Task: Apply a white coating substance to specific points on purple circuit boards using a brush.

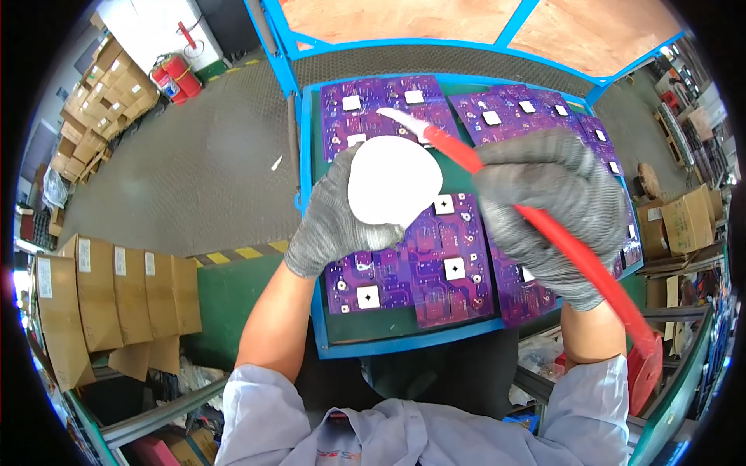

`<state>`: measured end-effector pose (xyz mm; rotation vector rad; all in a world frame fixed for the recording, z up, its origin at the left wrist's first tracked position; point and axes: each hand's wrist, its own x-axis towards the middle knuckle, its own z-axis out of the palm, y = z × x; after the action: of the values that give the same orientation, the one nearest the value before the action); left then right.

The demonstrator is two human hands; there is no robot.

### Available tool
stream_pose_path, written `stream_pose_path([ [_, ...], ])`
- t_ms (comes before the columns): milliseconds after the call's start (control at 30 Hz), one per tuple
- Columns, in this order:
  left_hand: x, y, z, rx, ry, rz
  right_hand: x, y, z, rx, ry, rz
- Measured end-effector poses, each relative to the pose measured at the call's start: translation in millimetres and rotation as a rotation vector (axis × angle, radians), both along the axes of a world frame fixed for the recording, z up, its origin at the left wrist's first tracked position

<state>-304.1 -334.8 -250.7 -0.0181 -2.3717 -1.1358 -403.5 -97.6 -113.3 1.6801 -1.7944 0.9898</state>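
Note:
My left hand, in a grey knit glove, holds a round white container whose top faces the camera; whether it is a lid or white contents cannot be told. In my right hand, gloved alike, is a long red tool with a white-coated tip above the container's far side. The tool's wide red end lies beyond my right forearm. Under both hands, purple printed circuit boards with square white pads cover much of a blue-framed table. My gloves hide some of the boards.
A blue frame with wooden panels stands behind the table. Cardboard boxes are lined up at the left, with more stacked farther off. Red fire extinguishers stand by a white wall. Metal rails and a green panel flank me.

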Motion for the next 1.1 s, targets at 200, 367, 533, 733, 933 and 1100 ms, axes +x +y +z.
stream_pose_path([
  [200, -9, -17, 1, 0.106, 0.013, 0.121, 23, 41, 4, -0.097, -0.147, 0.01],
  [367, -3, -32, -3, 0.086, 0.065, 0.201, 41, 22, -45, 0.121, -0.59, 0.306],
  [533, -1, -28, -8, 0.145, 0.107, 0.223, 56, 9, -77, 0.246, -0.659, 0.212],
  [733, -2, -29, -10, 0.015, 0.104, 0.255, 42, 16, -69, 0.262, -0.625, 0.172],
  [933, -4, -31, -12, -0.003, 0.101, 0.238, 59, -1, -63, 0.275, -0.504, 0.143],
  [1100, -5, -31, -12, -0.016, 0.082, 0.261, 54, 18, -63, 0.206, -0.901, 0.173],
])
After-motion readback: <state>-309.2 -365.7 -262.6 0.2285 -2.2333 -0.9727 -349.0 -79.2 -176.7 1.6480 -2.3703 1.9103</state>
